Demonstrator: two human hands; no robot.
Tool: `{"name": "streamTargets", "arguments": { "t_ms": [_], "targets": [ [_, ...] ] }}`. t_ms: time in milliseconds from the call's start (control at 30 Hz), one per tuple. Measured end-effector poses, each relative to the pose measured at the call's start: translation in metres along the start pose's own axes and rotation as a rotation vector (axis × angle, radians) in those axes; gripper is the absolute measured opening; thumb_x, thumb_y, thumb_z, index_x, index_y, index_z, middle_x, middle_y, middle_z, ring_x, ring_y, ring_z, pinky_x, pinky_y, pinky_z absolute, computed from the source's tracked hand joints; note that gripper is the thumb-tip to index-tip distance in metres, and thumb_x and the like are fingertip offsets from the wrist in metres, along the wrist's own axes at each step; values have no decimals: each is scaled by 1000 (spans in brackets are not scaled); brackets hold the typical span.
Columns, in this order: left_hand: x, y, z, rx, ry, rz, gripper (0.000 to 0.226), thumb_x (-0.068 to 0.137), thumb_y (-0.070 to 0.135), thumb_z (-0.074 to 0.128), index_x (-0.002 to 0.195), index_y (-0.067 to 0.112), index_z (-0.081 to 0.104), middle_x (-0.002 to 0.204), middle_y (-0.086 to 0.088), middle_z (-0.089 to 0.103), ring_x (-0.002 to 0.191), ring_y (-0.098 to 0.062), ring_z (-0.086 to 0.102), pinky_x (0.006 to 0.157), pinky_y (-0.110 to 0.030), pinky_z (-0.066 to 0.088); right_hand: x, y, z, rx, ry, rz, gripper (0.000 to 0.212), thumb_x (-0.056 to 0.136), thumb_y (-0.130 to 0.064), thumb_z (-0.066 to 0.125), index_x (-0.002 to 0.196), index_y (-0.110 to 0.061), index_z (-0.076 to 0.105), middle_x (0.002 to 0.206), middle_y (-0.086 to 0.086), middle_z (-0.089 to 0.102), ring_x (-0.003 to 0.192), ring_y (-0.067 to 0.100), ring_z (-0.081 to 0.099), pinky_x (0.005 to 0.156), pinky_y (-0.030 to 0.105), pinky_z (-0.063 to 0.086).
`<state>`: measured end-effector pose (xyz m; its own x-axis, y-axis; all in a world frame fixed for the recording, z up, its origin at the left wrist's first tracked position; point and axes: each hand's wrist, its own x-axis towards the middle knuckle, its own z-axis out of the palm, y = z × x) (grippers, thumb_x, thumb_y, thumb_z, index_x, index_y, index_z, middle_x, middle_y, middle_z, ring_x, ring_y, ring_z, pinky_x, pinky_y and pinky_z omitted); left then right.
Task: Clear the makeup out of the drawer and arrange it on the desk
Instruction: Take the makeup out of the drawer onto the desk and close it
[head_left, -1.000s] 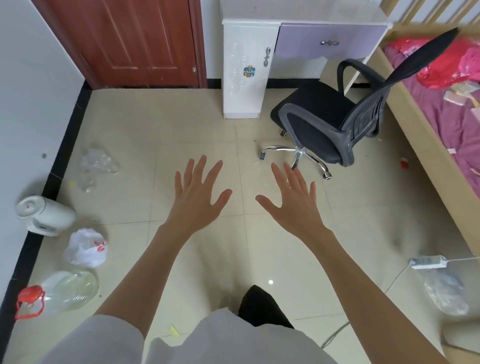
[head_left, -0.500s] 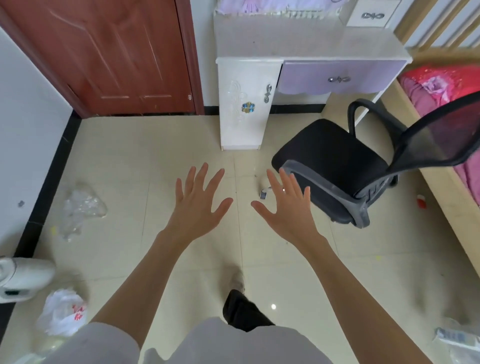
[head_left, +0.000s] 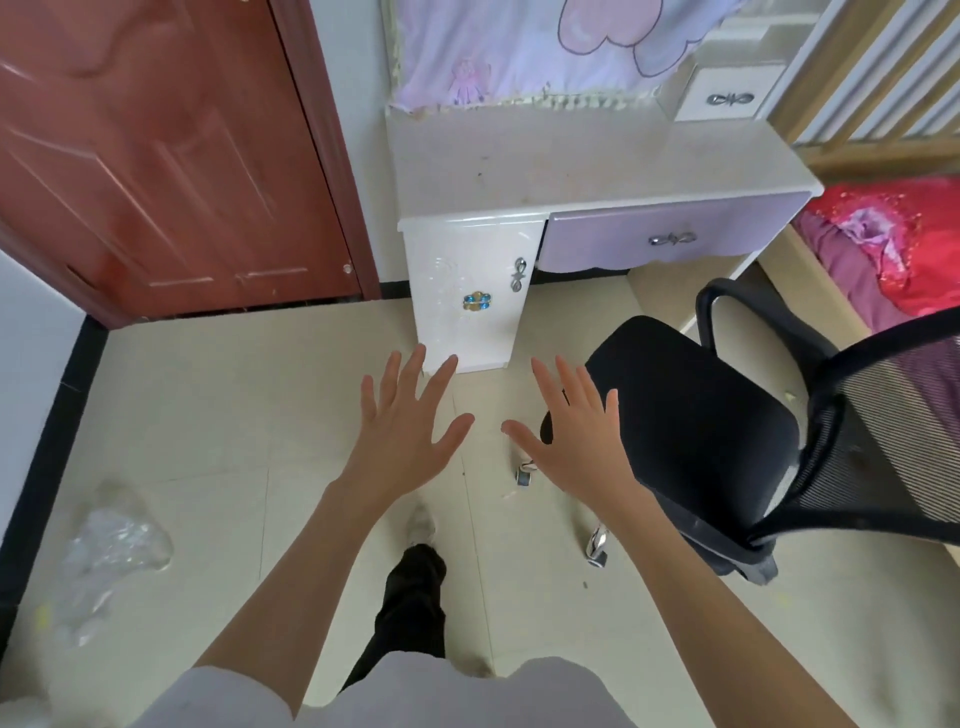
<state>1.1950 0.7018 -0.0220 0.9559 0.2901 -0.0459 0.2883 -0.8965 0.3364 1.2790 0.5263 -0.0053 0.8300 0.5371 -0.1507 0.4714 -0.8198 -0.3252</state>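
Observation:
A white desk (head_left: 571, 161) stands against the far wall, its top bare. Under the top is a closed lilac drawer (head_left: 670, 236) with a silver handle, and a white cabinet door (head_left: 467, 291) sits to its left. A small white drawer (head_left: 722, 96) stands on the desk's back right. No makeup is visible. My left hand (head_left: 405, 431) and my right hand (head_left: 576, 441) are stretched out in front of me with fingers spread, holding nothing, above the floor short of the desk.
A black mesh office chair (head_left: 727, 441) stands right of my hands, in front of the desk. A red-brown door (head_left: 156, 156) is at the left. A bed with red and pink bedding (head_left: 893, 244) is at the right. Crumpled clear plastic (head_left: 109, 545) lies on the tiled floor.
I have walked closer to the desk, so it and the chair appear larger and nearer. Both hands stay spread and empty. The kettle and bottle at the left have left the view.

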Motion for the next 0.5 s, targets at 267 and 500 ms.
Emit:
{"name": "streamTargets", "arguments": {
  "t_ms": [267, 500],
  "targets": [
    [170, -54, -30, 17, -48, 139, 82, 73, 69, 6, 147, 34, 7, 157, -3, 0, 144, -25, -7, 113, -51, -2, 152, -17, -17, 38, 64, 127, 76, 90, -58, 40, 150, -29, 3, 159, 0, 1, 146, 22, -3, 114, 53, 1],
    [283, -66, -45, 1, -74, 246, 83, 74, 68, 8, 148, 29, 14, 157, -6, 5, 144, -28, -3, 112, -53, -1, 240, -15, -36, 62, 79, 236, 75, 91, -57, 40, 149, -31, 2, 159, -1, 0, 146, 21, -3, 114, 50, -2]
  ]
}}
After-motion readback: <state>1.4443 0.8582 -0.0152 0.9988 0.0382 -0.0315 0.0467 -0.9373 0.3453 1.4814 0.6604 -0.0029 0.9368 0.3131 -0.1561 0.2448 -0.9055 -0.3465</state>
